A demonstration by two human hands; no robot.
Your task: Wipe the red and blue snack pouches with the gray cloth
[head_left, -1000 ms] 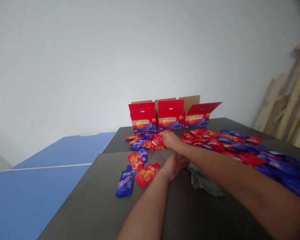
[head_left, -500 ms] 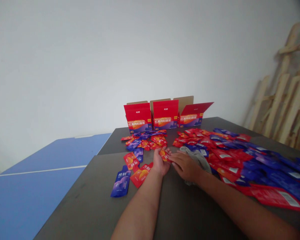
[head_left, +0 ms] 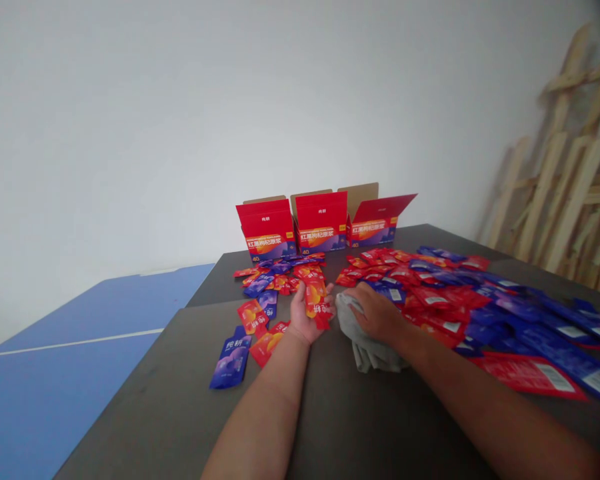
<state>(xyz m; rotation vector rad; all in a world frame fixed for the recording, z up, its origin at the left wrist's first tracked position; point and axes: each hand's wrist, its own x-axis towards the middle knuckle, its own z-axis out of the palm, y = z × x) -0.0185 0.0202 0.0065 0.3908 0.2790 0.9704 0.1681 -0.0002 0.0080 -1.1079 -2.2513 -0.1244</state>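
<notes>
My left hand (head_left: 304, 321) is palm up, with a red pouch (head_left: 316, 299) lying across the palm and its fingers curled at the sides. Just to the right, my right hand (head_left: 373, 312) grips a grey cloth (head_left: 365, 343) that hangs down to the dark table. Left of my left forearm lie a blue pouch (head_left: 231, 360), an orange-red pouch (head_left: 253, 316) and a few others, partly overlapping. Beyond my left hand is a small pile of red and blue pouches (head_left: 261, 283).
Three open red boxes (head_left: 323, 230) stand in a row at the back of the dark table (head_left: 155, 400). A large heap of red and blue pouches (head_left: 440, 297) covers the right side. A blue table (head_left: 105, 320) is at the left; wooden slats (head_left: 550, 193) lean at the right.
My right hand has left the pouch and now grasps the grey cloth, pulled nearer. The pouch in my left hand now shows its full length. The view has shifted slightly.
</notes>
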